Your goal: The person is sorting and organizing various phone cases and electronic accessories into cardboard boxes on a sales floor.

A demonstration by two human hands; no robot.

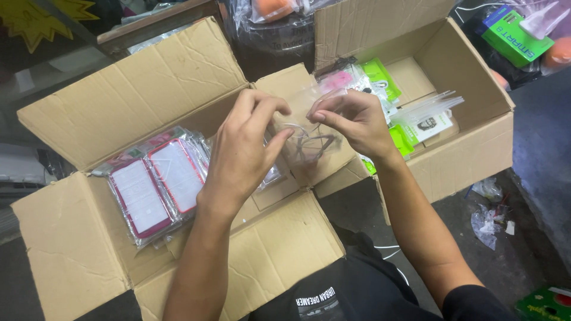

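Left hand (247, 145) and right hand (351, 122) both pinched narrow on clear plastic sleeve (303, 134), held between them above the box flaps. Below left hand, red-edged packets (157, 187) in open carton (65, 238). Beyond right hand, second carton (476, 142), green packets (380, 77) inside.

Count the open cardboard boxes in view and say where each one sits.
2. One large box lies at left under the left hand, holding red-framed packets. The other box sits at upper right, beyond the right hand. Others may be out of frame.
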